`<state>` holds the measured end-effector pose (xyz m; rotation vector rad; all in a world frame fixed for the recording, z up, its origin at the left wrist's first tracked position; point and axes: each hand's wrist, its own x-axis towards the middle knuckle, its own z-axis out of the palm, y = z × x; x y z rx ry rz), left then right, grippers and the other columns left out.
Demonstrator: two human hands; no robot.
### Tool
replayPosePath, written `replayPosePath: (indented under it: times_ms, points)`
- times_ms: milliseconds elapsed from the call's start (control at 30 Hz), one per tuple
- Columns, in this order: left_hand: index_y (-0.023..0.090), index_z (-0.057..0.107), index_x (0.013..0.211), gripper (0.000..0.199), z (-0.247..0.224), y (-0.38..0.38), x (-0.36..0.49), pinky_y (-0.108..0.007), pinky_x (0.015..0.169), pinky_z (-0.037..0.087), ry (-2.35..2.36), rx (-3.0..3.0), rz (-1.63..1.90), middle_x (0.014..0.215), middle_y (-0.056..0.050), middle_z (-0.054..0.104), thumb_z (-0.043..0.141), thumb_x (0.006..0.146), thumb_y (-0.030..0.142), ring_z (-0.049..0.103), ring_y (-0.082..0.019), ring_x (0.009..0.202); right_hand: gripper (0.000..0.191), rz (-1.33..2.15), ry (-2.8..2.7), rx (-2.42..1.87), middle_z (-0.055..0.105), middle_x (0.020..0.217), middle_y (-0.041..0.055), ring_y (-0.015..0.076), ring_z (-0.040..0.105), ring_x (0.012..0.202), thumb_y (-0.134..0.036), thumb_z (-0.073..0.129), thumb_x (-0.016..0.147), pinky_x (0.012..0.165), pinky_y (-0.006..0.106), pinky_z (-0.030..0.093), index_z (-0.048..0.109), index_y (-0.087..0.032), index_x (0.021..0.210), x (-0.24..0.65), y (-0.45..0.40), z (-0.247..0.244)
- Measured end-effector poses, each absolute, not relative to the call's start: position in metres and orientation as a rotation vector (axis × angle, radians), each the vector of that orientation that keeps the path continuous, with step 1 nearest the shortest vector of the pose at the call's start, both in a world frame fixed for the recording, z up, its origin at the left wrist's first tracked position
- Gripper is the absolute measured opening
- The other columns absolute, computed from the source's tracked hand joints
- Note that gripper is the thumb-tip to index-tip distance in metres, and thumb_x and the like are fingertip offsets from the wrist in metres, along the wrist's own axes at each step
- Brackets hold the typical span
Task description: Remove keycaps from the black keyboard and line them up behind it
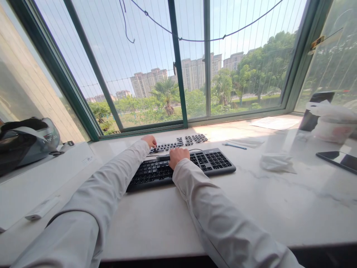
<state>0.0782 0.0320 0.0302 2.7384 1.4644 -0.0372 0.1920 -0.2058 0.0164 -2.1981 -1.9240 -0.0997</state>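
Note:
A black keyboard (217, 160) lies on the white marble-like counter, with many keycaps off and bare key sockets showing on its right side. Behind it, loose black keycaps (196, 139) are laid out in rows. My left hand (150, 140) reaches past the keyboard to the left end of these rows, fingers bent together at the keycaps; what they hold, if anything, is too small to tell. Over the keyboard's middle, my right hand (178, 157) is closed round a dark, flat, bar-like tool (163, 158) that points left. Its fingertips are partly hidden.
A blue pen (235, 146) and crumpled white tissue (277, 163) lie to the right. Further right are a phone (338, 160) and a bagged tub (333, 124). On the left are a dark helmet (30, 141), a white box (47, 178) and a small white device (41, 208). Windows stand behind.

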Motion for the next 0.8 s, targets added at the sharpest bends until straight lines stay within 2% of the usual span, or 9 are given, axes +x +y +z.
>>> replayPosePath:
  times_ms: [200, 367, 500, 667, 800]
  points:
    - [0.022, 0.073, 0.089, 0.036, 0.029, 0.032, 0.076, -0.018, 0.063, 0.045, 1.483, 2.725, -0.011, 0.097, -0.004, 0.071, 0.080, 0.057, 0.035, 0.065, -0.013, 0.068, 0.028, -0.083, -1.914, -2.191, 0.066, 0.105, 0.0138, 0.0235, 0.061, 0.099, -0.026, 0.059, 0.076, 0.079, 0.034, 0.042, 0.065, -0.019, 0.102, 0.193, -0.205, 0.015]
    - [0.024, 0.071, 0.094, 0.034, 0.043, 0.020, 0.072, -0.019, 0.066, 0.047, 1.522, 2.697, 0.073, 0.098, -0.002, 0.071, 0.076, 0.062, 0.034, 0.065, -0.011, 0.060, 0.029, -0.110, -1.911, -2.192, 0.066, 0.104, 0.0137, 0.0238, 0.060, 0.099, -0.027, 0.059, 0.076, 0.079, 0.034, 0.042, 0.064, -0.019, 0.103, 0.193, -0.206, 0.016]
    - [0.025, 0.071, 0.095, 0.028, 0.060, -0.014, 0.069, -0.021, 0.070, 0.047, 1.546, 2.722, 0.283, 0.091, -0.001, 0.072, 0.070, 0.068, 0.034, 0.065, -0.011, 0.063, 0.026, -0.159, -1.874, -2.203, 0.066, 0.101, 0.0132, 0.0232, 0.061, 0.096, -0.025, 0.054, 0.077, 0.078, 0.034, 0.041, 0.063, -0.019, 0.101, 0.193, -0.207, 0.016]
    - [0.025, 0.072, 0.088, 0.024, 0.074, -0.074, 0.052, -0.020, 0.068, 0.046, 1.458, 2.729, 0.322, 0.080, 0.001, 0.073, 0.070, 0.067, 0.037, 0.064, -0.011, 0.062, 0.023, -0.300, -1.851, -2.144, 0.067, 0.092, 0.0129, 0.0234, 0.062, 0.089, -0.023, 0.049, 0.080, 0.081, 0.036, 0.037, 0.061, -0.017, 0.099, 0.196, -0.209, 0.014]
    - [0.026, 0.074, 0.086, 0.026, 0.070, -0.107, 0.027, -0.021, 0.068, 0.046, 1.319, 2.728, 0.488, 0.084, 0.001, 0.072, 0.066, 0.069, 0.044, 0.063, -0.012, 0.062, 0.020, -0.401, -1.798, -2.043, 0.068, 0.085, 0.0112, 0.0235, 0.061, 0.086, -0.022, 0.047, 0.081, 0.086, 0.039, 0.031, 0.060, -0.018, 0.095, 0.198, -0.209, 0.013]
